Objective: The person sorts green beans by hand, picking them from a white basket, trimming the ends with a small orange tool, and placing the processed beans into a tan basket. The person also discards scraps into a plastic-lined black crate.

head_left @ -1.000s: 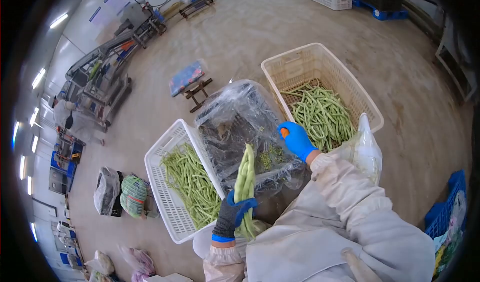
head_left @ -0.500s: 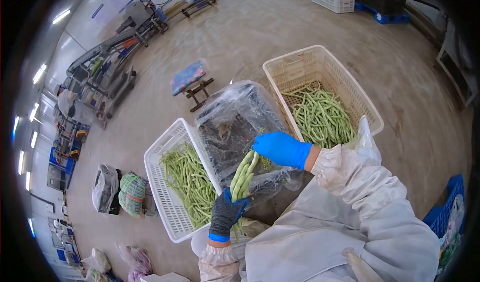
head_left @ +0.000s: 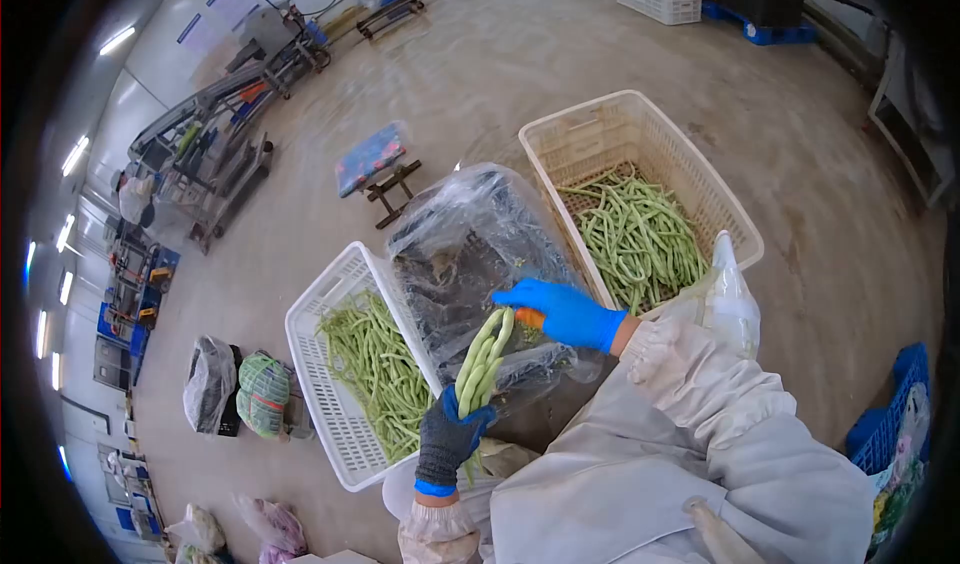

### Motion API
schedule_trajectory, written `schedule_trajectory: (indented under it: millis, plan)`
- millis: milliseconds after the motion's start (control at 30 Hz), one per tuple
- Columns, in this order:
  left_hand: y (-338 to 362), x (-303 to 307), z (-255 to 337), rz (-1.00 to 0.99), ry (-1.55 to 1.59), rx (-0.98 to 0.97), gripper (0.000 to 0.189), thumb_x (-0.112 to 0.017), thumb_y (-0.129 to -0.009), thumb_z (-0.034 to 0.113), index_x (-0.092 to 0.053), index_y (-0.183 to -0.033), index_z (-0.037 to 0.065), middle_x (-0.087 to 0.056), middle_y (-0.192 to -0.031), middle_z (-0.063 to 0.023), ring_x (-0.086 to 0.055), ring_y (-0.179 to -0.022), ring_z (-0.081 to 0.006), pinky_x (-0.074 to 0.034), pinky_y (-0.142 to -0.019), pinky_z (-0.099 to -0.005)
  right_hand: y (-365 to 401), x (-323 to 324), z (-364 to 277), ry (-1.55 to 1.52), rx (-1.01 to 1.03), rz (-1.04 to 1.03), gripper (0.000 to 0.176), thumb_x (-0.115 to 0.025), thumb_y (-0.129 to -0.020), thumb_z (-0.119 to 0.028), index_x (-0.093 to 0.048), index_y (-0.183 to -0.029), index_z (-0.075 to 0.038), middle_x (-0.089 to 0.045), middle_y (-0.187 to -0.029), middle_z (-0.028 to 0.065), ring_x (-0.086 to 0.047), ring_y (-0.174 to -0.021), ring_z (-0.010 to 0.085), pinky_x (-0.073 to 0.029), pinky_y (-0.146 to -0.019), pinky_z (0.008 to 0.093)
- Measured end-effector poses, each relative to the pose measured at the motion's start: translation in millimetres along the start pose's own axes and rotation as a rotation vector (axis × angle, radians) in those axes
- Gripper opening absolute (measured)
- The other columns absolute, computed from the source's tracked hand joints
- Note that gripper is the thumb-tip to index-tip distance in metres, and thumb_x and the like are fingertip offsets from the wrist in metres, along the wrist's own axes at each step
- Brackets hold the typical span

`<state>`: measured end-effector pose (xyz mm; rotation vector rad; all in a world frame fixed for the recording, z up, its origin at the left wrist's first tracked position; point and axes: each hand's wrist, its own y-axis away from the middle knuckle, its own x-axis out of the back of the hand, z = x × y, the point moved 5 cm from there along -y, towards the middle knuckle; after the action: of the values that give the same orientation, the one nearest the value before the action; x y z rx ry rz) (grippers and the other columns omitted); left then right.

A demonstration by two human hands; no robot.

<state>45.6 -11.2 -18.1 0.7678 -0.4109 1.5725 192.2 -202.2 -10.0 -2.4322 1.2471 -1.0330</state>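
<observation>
My left hand (head_left: 450,436), in a dark grey and blue glove, is wrapped round a small bunch of green beans (head_left: 482,364) that points upward. At the bunch's top end is my right hand (head_left: 565,314) in a blue glove, with an orange object (head_left: 530,317) showing under its fingers. Below my hands lies a black container lined with clear plastic (head_left: 440,264), with small green scraps inside. To its left a white crate (head_left: 305,364) holds many green beans. On the right, a cream crate (head_left: 700,159) holds a pile of beans.
A small stool with a colourful cover (head_left: 372,159) stands beyond the black container. At left are a plastic-lined black crate (head_left: 208,389) and a green bundle (head_left: 262,394). A blue crate (head_left: 890,424) is at right. A person (head_left: 136,199) stands by machinery far left.
My right hand has moved slightly down, its fingers now more extended, and the orange object has come into view. The bunch in my left hand stands a little more upright.
</observation>
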Motion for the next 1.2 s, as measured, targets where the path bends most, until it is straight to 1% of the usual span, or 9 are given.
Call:
schedule_trajectory:
  millis: [300,567,667,733,833,933,1000,1100,1200]
  plan:
    - [6.6,-1.4,14.1,-0.080,0.222,0.091,0.031,-0.069,-0.069,0.004,-0.058,-0.097,-0.003,-0.062,-0.075,-0.0079,-0.060,-0.060,-0.0146,-0.048,-0.052,-0.0288,-0.1,-3.9,-13.2,0.164,0.018,-0.074,0.027,-0.054,-0.083,-0.011,-0.057,-0.110,-0.009,-0.058,-0.094,0.0139,-0.059,-0.084,0.0336,-0.049,-0.071,0.0406]
    - [15.3,-15.5,20.1,-0.275,0.420,0.259,0.037,-0.067,-0.068,0.005,-0.057,-0.102,-0.004,-0.061,-0.081,-0.0095,-0.060,-0.060,-0.0169,-0.050,-0.053,-0.0293,14.8,-16.4,-4.4,0.342,0.156,0.095,0.025,-0.054,-0.081,-0.010,-0.056,-0.106,-0.008,-0.058,-0.092,0.0132,-0.059,-0.081,0.0335,-0.049,-0.068,0.0411]
    - [16.9,-16.9,29.7,-0.294,0.493,0.284,0.037,-0.067,-0.070,0.003,-0.056,-0.104,-0.005,-0.061,-0.080,-0.0103,-0.060,-0.060,-0.0173,-0.050,-0.053,-0.0293,18.0,-16.9,-1.5,0.170,0.030,0.138,0.022,-0.053,-0.084,-0.010,-0.056,-0.106,-0.007,-0.058,-0.090,0.0143,-0.059,-0.081,0.0337,-0.049,-0.070,0.0405]
    - [17.1,-13.5,33.3,-0.277,0.538,0.295,0.036,-0.068,-0.071,0.001,-0.055,-0.104,-0.006,-0.061,-0.076,-0.0107,-0.060,-0.059,-0.0173,-0.050,-0.053,-0.0291,24.5,-17.2,16.2,-0.349,-0.386,0.237,0.020,-0.051,-0.087,-0.009,-0.056,-0.106,-0.005,-0.058,-0.089,0.0146,-0.059,-0.080,0.0336,-0.048,-0.070,0.0394]
    - [14.6,-8.7,28.0,-0.318,0.528,0.261,0.040,-0.065,-0.069,0.007,-0.054,-0.105,-0.006,-0.060,-0.085,-0.0109,-0.060,-0.061,-0.0186,-0.050,-0.053,-0.0298,24.6,-0.6,37.9,-0.451,-0.441,0.380,0.025,-0.048,-0.082,-0.003,-0.054,-0.105,-0.005,-0.058,-0.097,0.0164,-0.058,-0.080,0.0373,-0.047,-0.070,0.0441]
    - [8.3,-0.4,27.8,-0.094,0.689,0.240,0.027,-0.062,-0.072,0.009,-0.055,-0.094,-0.004,-0.058,-0.075,-0.0097,-0.058,-0.061,-0.0203,-0.048,-0.057,-0.0296,24.9,11.1,49.2,0.082,-0.334,0.328,0.030,-0.050,-0.079,-0.003,-0.054,-0.109,-0.005,-0.057,-0.101,0.0208,-0.058,-0.077,0.0409,-0.048,-0.071,0.0464]
    - [-4.7,1.5,17.0,0.111,0.889,0.099,0.030,-0.062,-0.075,0.012,-0.055,-0.099,-0.004,-0.058,-0.079,-0.0096,-0.058,-0.070,-0.0193,-0.049,-0.064,-0.0307,37.1,-14.3,65.7,0.264,-0.494,-0.039,0.038,-0.053,-0.078,-0.008,-0.053,-0.116,-0.006,-0.056,-0.103,0.0249,-0.058,-0.083,0.0420,-0.048,-0.075,0.0469]
    - [-25.3,0.6,1.4,0.257,1.267,0.154,0.026,-0.060,-0.085,0.021,-0.059,-0.104,0.005,-0.059,-0.097,-0.0087,-0.059,-0.081,-0.0206,-0.048,-0.073,-0.0337,43.9,-33.8,52.0,-0.020,-0.400,-0.046,0.038,-0.057,-0.078,-0.018,-0.057,-0.114,-0.005,-0.058,-0.108,0.0235,-0.057,-0.095,0.0414,-0.046,-0.084,0.0447]
    - [-42.6,-2.8,-13.8,0.270,1.412,0.056,0.027,-0.059,-0.087,0.022,-0.057,-0.109,0.008,-0.059,-0.089,-0.0013,-0.058,-0.081,-0.0180,-0.047,-0.078,-0.0350,37.1,-33.1,9.2,-0.403,-0.439,-0.074,0.030,-0.056,-0.083,-0.018,-0.060,-0.109,-0.004,-0.063,-0.100,0.0193,-0.060,-0.092,0.0364,-0.047,-0.081,0.0411]
